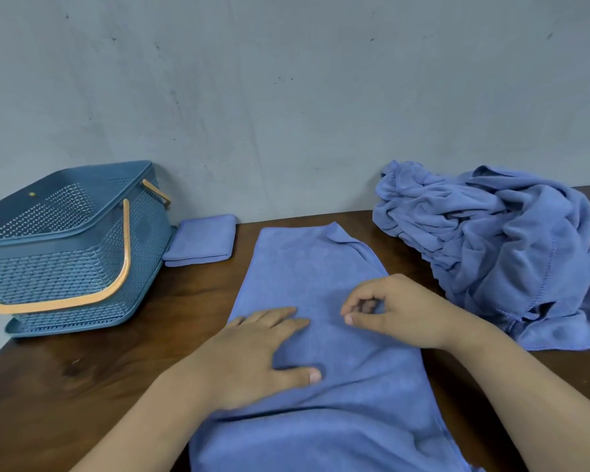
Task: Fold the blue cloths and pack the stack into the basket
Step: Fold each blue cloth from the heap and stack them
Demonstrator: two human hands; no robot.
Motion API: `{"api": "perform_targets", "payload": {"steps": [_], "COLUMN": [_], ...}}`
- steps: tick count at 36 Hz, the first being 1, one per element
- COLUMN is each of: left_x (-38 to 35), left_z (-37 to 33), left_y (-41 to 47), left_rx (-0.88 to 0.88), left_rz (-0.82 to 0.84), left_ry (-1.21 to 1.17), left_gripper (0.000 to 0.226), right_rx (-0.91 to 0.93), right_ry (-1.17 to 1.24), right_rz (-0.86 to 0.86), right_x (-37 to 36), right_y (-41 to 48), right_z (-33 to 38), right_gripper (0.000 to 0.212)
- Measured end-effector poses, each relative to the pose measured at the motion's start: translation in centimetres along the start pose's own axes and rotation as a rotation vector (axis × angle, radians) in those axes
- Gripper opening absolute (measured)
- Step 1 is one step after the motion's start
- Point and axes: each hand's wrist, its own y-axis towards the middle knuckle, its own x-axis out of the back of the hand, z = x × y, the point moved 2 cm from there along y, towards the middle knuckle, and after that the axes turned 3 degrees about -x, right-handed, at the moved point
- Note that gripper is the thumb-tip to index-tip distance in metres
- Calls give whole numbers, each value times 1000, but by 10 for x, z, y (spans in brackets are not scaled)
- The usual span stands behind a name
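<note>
A blue cloth (321, 267) lies folded lengthwise on the brown table (82, 369), running from the near edge toward the wall. My left hand (252, 356) presses flat on its middle, fingers straight. My right hand (399, 311) hovers over the cloth just to the right, fingers loosely curled, thumb and forefinger close together; I see no fabric held between them. A folded blue cloth (201, 241) rests by the wall next to the blue lattice basket (65, 264), which has orange handles. A heap of unfolded blue cloths (498, 240) sits at the right.
A grey wall (286, 97) closes off the back of the table. The basket stands at the table's left end, near its edge. Bare wood shows between the basket and the spread cloth.
</note>
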Motion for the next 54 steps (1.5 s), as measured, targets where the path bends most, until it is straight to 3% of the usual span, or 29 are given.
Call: {"api": "perform_targets", "payload": {"steps": [3,5,11,17,26,30,35,40,46,54], "left_x": [14,19,32,29,19,23,23,23,29,26], "left_z": [5,16,58,101,120,129,134,137,131,112], "left_y": [20,44,127,182,194,195,198,200,190,139], "left_rx": [20,47,172,259,401,443,447,447,359,122], "left_rz": [-200,-257,-341,-210,-103,-123,-209,-221,-453,-644], "left_ry": [-51,-46,-86,-51,-21,-22,-63,-63,-227,-415], "left_gripper": [71,61,56,71,85,88,91,88,60,21], "right_rx": [0,-16,-139,-246,-401,-345,-281,-368,-226,-83], "right_ry": [8,-103,-497,-692,-524,-529,-544,-519,-451,-291], "right_rz": [-257,-315,-87,-124,-28,-7,-141,-38,-241,-239], "right_x": [4,6,-5,5,23,23,26,25,28,11], "right_y": [20,42,110,142,183,193,193,194,179,110], "right_z": [-6,-13,-38,-63,-100,-105,-106,-111,-103,-65], "right_gripper": [11,15,35,52,70,73,75,81,65,45]}}
